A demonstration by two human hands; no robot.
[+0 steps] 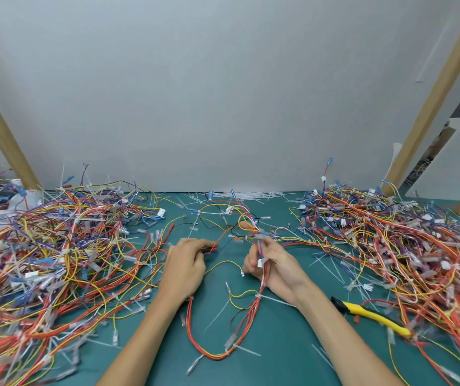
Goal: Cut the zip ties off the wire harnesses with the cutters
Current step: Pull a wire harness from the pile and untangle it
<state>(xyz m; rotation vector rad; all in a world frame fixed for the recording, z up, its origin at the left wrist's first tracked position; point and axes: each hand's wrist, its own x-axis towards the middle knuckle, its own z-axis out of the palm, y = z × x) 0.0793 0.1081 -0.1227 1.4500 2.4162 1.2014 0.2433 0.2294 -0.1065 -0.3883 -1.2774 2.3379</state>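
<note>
The left hand (pixel 185 267) curls its fingers round 1 harness (pixel 246 321); the right hand (pixel 270 264) pinches its wires too. The cutters (pixel 370 316) lie toward the table's (pixel 278 360) right edge.

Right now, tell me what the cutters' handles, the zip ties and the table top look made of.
Cutters: smooth yellow handles, likely plastic or rubber sleeves. Zip ties: thin, whitish, translucent strips, probably nylon. Table top: flat matte teal, perhaps a rubber mat.

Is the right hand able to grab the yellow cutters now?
Not quite yet: the right hand grips harness wires. The cutters lie uncovered beside that forearm, so letting go should free the way.
</note>
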